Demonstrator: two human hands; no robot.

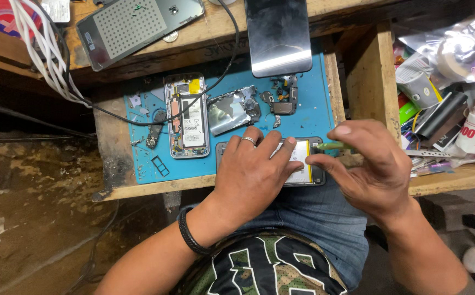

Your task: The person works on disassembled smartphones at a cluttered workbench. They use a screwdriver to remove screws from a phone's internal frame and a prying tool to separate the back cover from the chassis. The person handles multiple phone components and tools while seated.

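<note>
At the near edge of the blue work mat point(311, 104), right above your lap, lies the opened phone point(302, 161) you are working on, its pale battery face up, and both hands meet over it. Your left hand point(253, 173) lies flat across its left half, fingers spread and pressing down rather than curled round anything; that looks like a way to pin the body to the counter point(368, 76) so it cannot slide. Your right hand point(369, 164) comes in from 3 o'clock, thumb and fingers pinched shut on a slim green tool point(333, 146) whose tip points toward the phone's right edge, held low and nearly level, which suits fine prying or picking. Just beyond your left hand, toward 11 o'clock, a second opened phone point(186, 116) sits upright on the mat with its insides showing, and a black cable point(224, 65) crosses over it. Between 12 and 1 o'clock lie a bent metal shield point(227, 112) and some small dark parts point(282, 98), set apart from the work yet within reach. A dark glass panel point(279, 35) leans at 12 o'clock, clear of your hands. Off at 3 o'clock a heap of packets and tape rolls point(456, 54) crowds the shelf beside the mat.
</note>
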